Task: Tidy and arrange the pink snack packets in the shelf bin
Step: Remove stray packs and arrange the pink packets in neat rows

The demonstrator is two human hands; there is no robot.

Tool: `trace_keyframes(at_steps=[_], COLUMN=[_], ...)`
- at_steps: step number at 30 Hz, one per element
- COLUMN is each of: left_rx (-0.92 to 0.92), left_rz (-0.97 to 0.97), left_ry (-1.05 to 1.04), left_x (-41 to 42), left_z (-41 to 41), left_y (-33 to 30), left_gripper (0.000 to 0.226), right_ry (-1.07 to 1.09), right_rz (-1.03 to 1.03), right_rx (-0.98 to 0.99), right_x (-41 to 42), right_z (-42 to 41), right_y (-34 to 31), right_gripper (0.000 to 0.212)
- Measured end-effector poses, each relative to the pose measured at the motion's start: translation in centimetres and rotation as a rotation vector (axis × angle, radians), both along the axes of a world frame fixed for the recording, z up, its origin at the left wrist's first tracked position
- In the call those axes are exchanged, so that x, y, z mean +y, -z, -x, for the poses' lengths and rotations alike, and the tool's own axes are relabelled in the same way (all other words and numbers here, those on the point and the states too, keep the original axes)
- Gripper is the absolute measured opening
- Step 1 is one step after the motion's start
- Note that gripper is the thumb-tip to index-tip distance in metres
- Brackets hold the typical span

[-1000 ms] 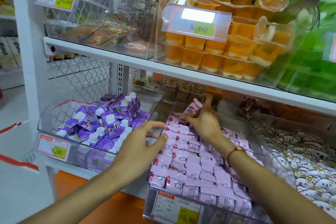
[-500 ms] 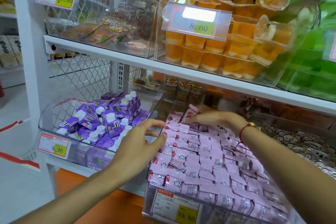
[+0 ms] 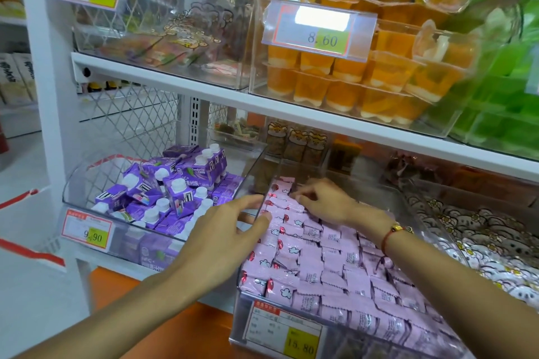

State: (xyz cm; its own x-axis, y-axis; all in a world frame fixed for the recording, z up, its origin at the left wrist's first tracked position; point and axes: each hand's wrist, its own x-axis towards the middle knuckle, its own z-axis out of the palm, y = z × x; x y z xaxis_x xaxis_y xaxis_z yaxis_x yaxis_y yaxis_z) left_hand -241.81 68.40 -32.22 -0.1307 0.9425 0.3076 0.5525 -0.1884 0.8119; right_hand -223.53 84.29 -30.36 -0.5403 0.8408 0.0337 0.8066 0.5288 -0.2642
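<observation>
Rows of pink snack packets fill a clear plastic shelf bin with a 15.80 price tag on its front. My left hand grips the bin's left wall, thumb on the inside edge and fingers outside. My right hand lies palm down on the packets at the back left of the bin, fingers bent and pressing on them. A red cord bracelet sits on that wrist.
A clear bin of purple drink cartons stands directly left. A bin of white cartoon-print packets is to the right. The white shelf board above carries orange jelly cups and green ones, overhanging the bin's back.
My right hand has put down the packet it held up at the back and lowered flat onto the packets. The left hand has stayed on the bin's left wall.
</observation>
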Motion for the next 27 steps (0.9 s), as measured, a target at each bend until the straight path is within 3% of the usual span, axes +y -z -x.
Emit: trace_keyframes(at_steps=[5,8,10,13,18,22,27], left_rx=[-0.055,-0.116,-0.145,-0.148,-0.189,-0.226,-0.275], left_rz=[-0.072,-0.122,-0.137,-0.151,-0.119,-0.077,-0.099], left_ry=[-0.007,-0.027,-0.031,-0.037,-0.035,-0.011,-0.056], left_x=[-1.4,-1.7,-1.7,-1.5,-1.0,-0.7,-0.5], left_z=[-0.9,-1.5,-1.8,-1.8,-1.5,-1.0,-0.7], left_y=[1.2,1.3,1.3,1.5,2.1,1.6,0.9], left_gripper=[0.046,0.056,0.059,0.056,0.041,0.036,0.021], right_ry=[-0.028,0.048,0.171,0.292,0.264,0.191,0.197], right_rz=[0.082,0.122,-0.012,-0.207,-0.092,-0.258,-0.273], right_rx=[0.038,0.293,0.4,0.257,0.079,-0.142,-0.06], right_x=[-0.2,-0.5,0.0,1.4,2.0,2.2,2.3], right_z=[-0.8,-1.3,-1.6,-1.8,-0.3,1.0,1.5], right_y=[-0.9,-1.2,-1.3,-1.7,-1.3,-1.3,-1.3], right_gripper=[0.03,0.024,0.019,0.016,0.022,0.021,0.018])
